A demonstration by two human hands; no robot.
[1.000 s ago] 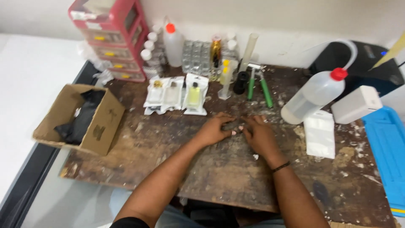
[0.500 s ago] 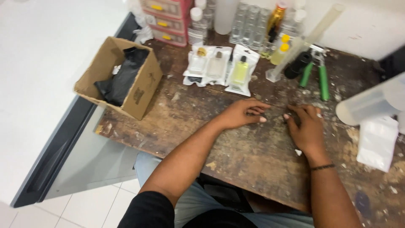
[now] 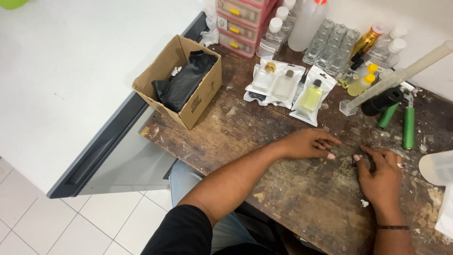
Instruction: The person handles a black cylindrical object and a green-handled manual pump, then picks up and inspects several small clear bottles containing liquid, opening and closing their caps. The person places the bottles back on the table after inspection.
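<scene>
My left hand point(image 3: 309, 143) lies on the worn wooden table point(image 3: 292, 198), its fingers stretched toward the right and nothing visible in them. A short gap away, my right hand point(image 3: 380, 175) rests palm down with fingers spread, and I see nothing gripped under it. Three clear pouches, each with a small perfume bottle, lie just beyond my left hand: two pale ones point(image 3: 273, 81) and one with yellow liquid point(image 3: 311, 97). Green-handled pliers point(image 3: 408, 127) sit just beyond my right hand.
An open cardboard box point(image 3: 200, 101) with a black bag inside sits at the table's left corner. At the back stand a red drawer unit point(image 3: 243, 23), empty glass bottles point(image 3: 330, 47), white plastic bottles point(image 3: 306, 19) and a lying measuring cylinder point(image 3: 396, 78). A clear squeeze bottle point(image 3: 436, 167) lies at the right edge.
My hands were touching over something small; now they are apart and lie flat. The view has swung left, showing more of the floor and the box.
</scene>
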